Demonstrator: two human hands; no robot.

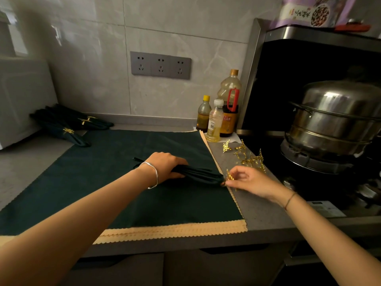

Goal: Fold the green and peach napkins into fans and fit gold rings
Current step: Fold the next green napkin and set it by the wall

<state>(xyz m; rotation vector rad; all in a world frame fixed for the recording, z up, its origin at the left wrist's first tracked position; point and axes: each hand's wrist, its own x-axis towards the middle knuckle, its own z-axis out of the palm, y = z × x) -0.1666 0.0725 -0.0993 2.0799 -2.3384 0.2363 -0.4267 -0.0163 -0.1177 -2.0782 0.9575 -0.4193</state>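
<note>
Left hand (pixel 167 165) grips the pleated dark green cloth napkin (pixel 198 174) while right hand (pixel 246 180) pinches a gold leaf-shaped metal ring (pixel 229 177) at its tip.

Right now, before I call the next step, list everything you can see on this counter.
pleated napkin: one, dark green, centre of cloth
gold ring: one, gold, at its right end
flat napkin: one, dark green, spread on counter
peach napkins: count unclear, peach, edges beneath flat napkin
ringed napkins: several, dark green, back left
loose rings: several, gold, counter right
bottles: three, yellowish, back right
steamer pot: one, steel, far right
socket panel: one, grey, wall
left hand: grips pleated napkin
right hand: pinches gold ring
</note>
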